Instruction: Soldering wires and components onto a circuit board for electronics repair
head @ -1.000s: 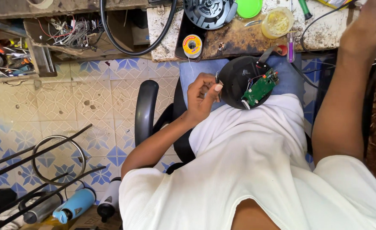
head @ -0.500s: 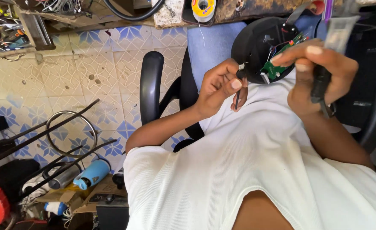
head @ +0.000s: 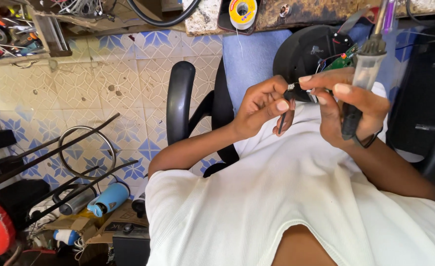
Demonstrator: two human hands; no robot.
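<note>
My left hand (head: 262,105) pinches a small metal-tipped part with a thin dark wire hanging from it, in front of my white shirt. My right hand (head: 344,101) meets it fingertip to fingertip and also grips a soldering iron (head: 362,74), its clear and dark handle pointing up towards the bench. Just behind both hands, on my lap, lies a round black device (head: 308,51) with a green circuit board (head: 344,59) and coloured wires exposed.
A worn bench edge (head: 316,12) carries a yellow solder spool (head: 242,12). A black chair armrest (head: 178,101) stands at my left over the patterned tile floor (head: 104,88). A blue bottle (head: 108,199), cardboard and black rods clutter the lower left.
My right hand came down from the bench with the soldering iron and closed on my left hand's small part. The view shifted left and down.
</note>
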